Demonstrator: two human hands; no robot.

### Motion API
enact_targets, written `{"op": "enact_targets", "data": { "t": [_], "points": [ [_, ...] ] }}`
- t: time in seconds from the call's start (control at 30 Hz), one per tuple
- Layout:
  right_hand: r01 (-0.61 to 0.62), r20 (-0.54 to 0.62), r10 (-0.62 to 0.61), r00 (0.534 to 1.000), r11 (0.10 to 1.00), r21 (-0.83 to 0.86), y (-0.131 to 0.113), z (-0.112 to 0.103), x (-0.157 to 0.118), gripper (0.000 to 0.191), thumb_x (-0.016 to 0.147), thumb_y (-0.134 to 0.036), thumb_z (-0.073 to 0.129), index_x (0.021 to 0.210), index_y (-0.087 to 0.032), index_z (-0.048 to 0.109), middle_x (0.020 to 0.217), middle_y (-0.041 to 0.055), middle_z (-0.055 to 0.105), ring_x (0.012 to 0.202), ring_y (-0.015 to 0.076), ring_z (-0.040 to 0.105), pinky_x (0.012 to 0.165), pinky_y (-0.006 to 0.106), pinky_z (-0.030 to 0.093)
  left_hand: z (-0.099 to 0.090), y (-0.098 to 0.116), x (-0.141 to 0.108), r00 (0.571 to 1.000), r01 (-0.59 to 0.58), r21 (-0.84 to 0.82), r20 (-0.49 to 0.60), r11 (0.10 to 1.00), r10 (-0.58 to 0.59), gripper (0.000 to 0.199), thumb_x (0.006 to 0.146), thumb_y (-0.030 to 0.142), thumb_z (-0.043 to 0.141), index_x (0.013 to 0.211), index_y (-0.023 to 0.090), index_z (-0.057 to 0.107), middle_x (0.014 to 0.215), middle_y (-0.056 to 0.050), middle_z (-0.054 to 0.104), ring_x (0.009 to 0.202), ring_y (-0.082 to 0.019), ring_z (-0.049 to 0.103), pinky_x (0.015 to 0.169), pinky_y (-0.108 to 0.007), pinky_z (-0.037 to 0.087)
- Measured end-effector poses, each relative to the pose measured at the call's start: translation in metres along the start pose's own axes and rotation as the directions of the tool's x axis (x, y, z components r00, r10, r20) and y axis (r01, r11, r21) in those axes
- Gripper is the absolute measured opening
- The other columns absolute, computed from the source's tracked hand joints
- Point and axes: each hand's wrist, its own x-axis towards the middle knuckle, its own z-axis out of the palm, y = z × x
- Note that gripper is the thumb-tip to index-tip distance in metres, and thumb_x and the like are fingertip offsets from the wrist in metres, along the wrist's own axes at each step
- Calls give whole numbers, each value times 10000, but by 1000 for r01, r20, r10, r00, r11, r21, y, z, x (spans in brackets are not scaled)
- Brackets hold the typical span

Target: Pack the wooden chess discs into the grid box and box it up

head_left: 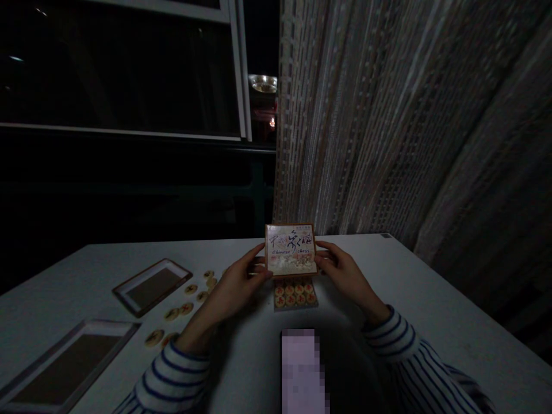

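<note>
Between my two hands is a Chinese chess box lid, its printed face tilted toward me. My left hand grips its left edge, thumb in front and fingers behind. On the opposite edge my right hand closes in the same way. Just below the lid, a tray of chess pieces rests on the table, with round pieces in rows marked in red. The lid hides the far part of this tray. Several loose chess pieces lie left of my left forearm, which partly covers some of them.
A small open tray and a larger one lie on the left of the white table. A phone with a blurred screen is at the near edge. Behind stand a lace curtain and a dark window.
</note>
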Motion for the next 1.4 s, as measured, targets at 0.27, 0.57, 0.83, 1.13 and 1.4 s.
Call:
{"op": "enact_targets", "data": {
  "t": [0.27,0.57,0.83,1.13,1.4],
  "points": [
    [113,-93,-130,987,978,-174,-8,1,9,371,794,-350,516,1132,-195,515,1092,85,596,768,143,614,705,296,506,-4,6,15,995,-81,18,-49,997,82,615,742,353,567,1296,170,373,1086,-84,615,939,-204,594,844,-379,470],
    [165,-42,-180,983,958,-236,-9,-2,15,447,765,-293,563,1196,-213,473,1176,85,526,880,151,574,737,294,505,-3,8,33,990,-122,47,-61,991,125,577,758,357,554,1283,167,404,1179,-101,576,974,-224,589,878,-402,447],
    [262,62,-257,964,897,-357,-14,-2,18,519,746,-225,571,1247,-243,433,1264,86,448,901,163,554,674,289,515,-7,4,32,985,-166,98,-29,981,169,589,757,340,556,1300,201,373,1319,-96,446,992,-210,569,859,-392,468],
    [299,86,-295,952,820,-489,-18,-2,21,554,762,-229,561,1286,-240,383,1238,82,492,908,174,559,667,305,521,-6,-1,34,973,-196,206,-84,959,217,598,756,346,560,1305,215,362,1247,-86,517,894,-190,602,767,-352,511],
    [313,120,-300,946,759,-571,-15,-8,20,477,804,-296,520,1264,-214,423,1243,96,508,955,189,561,733,327,510,-3,0,31,982,-129,297,-95,946,164,583,767,418,537,1298,235,380,1125,-71,603,893,-214,607,722,-346,518]
  ]
}}
